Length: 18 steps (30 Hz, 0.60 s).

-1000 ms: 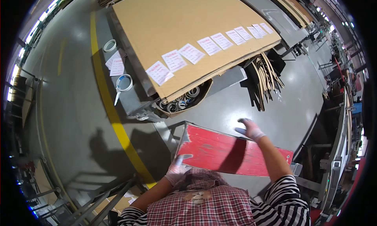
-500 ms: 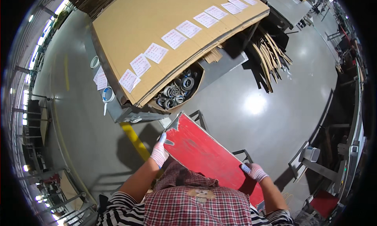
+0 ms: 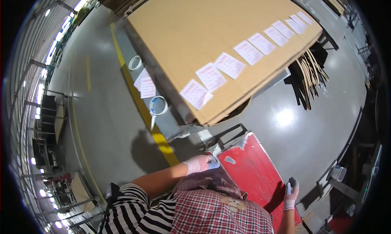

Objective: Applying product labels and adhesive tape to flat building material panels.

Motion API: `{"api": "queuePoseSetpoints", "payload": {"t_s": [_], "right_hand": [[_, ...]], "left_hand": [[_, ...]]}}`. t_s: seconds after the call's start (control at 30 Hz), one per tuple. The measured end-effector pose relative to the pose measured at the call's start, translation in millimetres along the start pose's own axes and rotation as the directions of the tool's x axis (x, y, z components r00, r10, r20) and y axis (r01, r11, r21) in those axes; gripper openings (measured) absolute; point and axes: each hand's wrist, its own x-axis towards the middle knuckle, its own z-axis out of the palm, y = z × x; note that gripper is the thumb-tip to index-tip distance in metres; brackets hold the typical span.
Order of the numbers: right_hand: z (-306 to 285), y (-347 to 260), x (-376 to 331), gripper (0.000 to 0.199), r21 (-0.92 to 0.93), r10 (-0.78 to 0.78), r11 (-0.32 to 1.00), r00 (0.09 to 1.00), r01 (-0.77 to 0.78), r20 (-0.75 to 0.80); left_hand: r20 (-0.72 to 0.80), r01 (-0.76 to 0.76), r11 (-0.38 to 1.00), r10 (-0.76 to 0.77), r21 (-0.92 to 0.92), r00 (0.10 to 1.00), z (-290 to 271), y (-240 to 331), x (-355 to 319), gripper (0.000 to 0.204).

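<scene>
A red bench (image 3: 256, 169) with worn, chipped paint lies lengthwise in front of me, its far end turned toward the table. Dark metal framing shows at that end. At its left corner is my left hand (image 3: 199, 164), in a pale pink glove with bluish fingertips, closed at the edge. My right hand (image 3: 291, 194), gloved alike, is beside the bench's right edge with thumb and fingers pointing up and apart. Its shadow falls on the red top. My checked apron (image 3: 220, 211) covers the near left side of the bench.
A table topped with brown cardboard sheets (image 3: 195, 34) stands ahead, with a row of printed papers (image 3: 248, 53) along its front. Tape rolls (image 3: 158, 106) and more papers (image 3: 147, 87) rest on its left ledge. Cardboard strips (image 3: 313, 71) stand at the far right. A yellow line (image 3: 165, 146) marks the floor.
The bench has turned, its far end swinging right and its length pointing more away from me. Both hands have shifted right, and the right hand's fingers have come off the red top. My view has turned left.
</scene>
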Motion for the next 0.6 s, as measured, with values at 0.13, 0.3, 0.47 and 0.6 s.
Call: {"api": "queuePoseSetpoints", "payload": {"t_s": [0.13, 0.3, 0.47, 0.6], "right_hand": [[88, -128, -21, 0.032, 0.005, -0.129, 0.992, 0.991, 0.129, -0.017], [160, -383, -29, 0.027, 0.349, -0.489, 0.85, 0.838, 0.395, 0.242], [194, -607, -18, 0.027, 0.576, -0.86, 0.412, 0.093, 0.706, 0.502], [232, -683, -46, 0.035, 0.68, -0.947, 0.208, -0.027, 0.703, 0.319]], "left_hand": [[-0.443, -0.035, 0.99, 0.093, 0.138, 0.892, -126, 17, -86, 0.033], [-0.872, 0.014, 0.986, 0.138, 0.163, 0.47, -218, -48, -125, 0.025], [-0.9, 0.172, 0.957, 0.148, 0.235, 0.41, -344, -109, -112, 0.034], [-0.941, 0.332, 0.922, 0.087, 0.2, 0.326, -459, -150, -69, 0.035]]}}
